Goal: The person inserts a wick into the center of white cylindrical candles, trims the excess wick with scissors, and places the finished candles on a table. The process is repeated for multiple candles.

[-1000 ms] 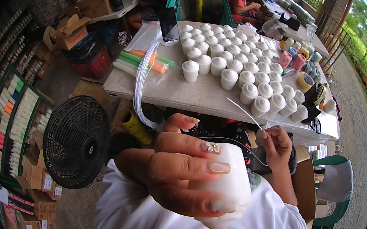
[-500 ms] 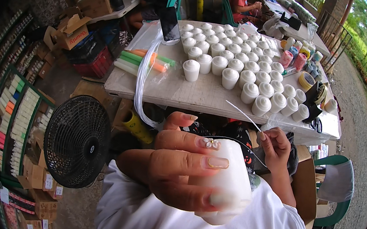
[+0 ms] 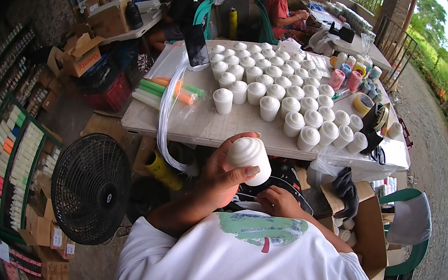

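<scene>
My left hand [image 3: 223, 180] is wrapped round a white candle [image 3: 249, 161] with a swirled, domed top, held above my lap and tilted toward me. The thumb presses its near side. My right hand [image 3: 279, 201] rests low by my lap, to the right of the candle and apart from it. Its fingers are curled in, and whatever they hold is hidden. On the table [image 3: 181, 123] ahead stand several rows of like white candles [image 3: 268, 108]. A bundle of thin white wicks [image 3: 165, 116] hangs over the table's front edge, left of my hands.
Green, orange and white sticks [image 3: 171, 91] lie at the table's left, near an upright phone [image 3: 197, 46]. Thread spools [image 3: 354, 80], tape [image 3: 362, 103] and scissors [image 3: 380, 154] are at the right. A black fan [image 3: 90, 188] stands left, an open carton [image 3: 365, 230] right. Two people sit beyond.
My left hand has lowered the candle away from my face and turned its domed top into view. My right hand has dropped toward my lap; the white wick it held up no longer shows clearly.
</scene>
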